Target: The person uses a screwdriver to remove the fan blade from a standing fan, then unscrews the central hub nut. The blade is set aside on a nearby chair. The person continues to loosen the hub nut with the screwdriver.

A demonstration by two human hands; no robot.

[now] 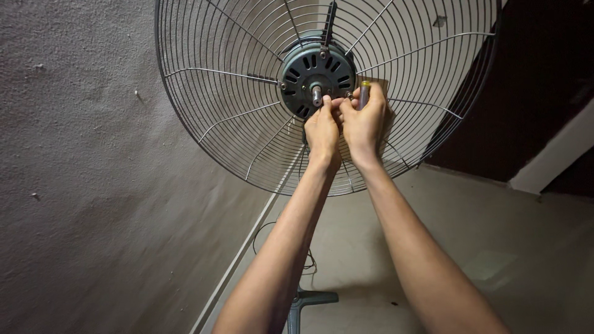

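A standing fan's round wire rear guard [210, 93] fills the upper view, with a grey-green motor housing [309, 68] and a bare metal shaft [317, 94] at its centre. My left hand [322, 131] pinches something small just below the shaft; what it is I cannot tell. My right hand [364, 120] touches the left one and grips a yellow-handled screwdriver [365, 91] against the motor's right side. No blades are on the shaft.
A rough plastered wall [80, 185] runs down the left. The fan's pole and base [306, 303] stand on the pale floor [482, 247] below, with a thin cable beside them. A dark doorway [544, 74] is at the right.
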